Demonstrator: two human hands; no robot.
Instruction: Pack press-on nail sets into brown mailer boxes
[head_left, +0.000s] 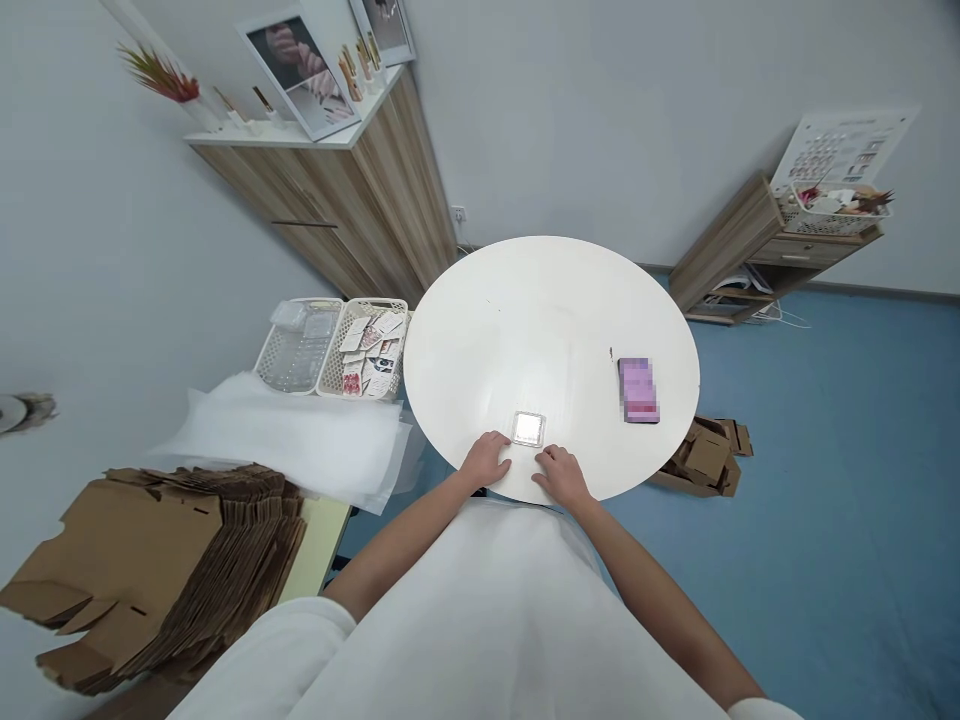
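Note:
A small square clear case [529, 429] with a bright white middle lies flat on the round white table [525, 310], close to its near edge. My left hand [485, 460] rests on the tabletop just left of the case, its fingers apart and holding nothing. On the other side, my right hand [561, 474] lies by the case's lower right corner, fingers spread and nothing in them. Whether any fingertip touches the case is too small to tell. A purple box [638, 390], blurred into blocks, sits farther right on the table.
Left of the table are a basket of cards [373, 350], a basket of clear packs [298, 345], white wrapping sheets [300, 430] and stacked flat cardboard boxes [150, 570]. Cardboard [709, 455] lies on the floor at right. A wooden cabinet [390, 180] stands behind.

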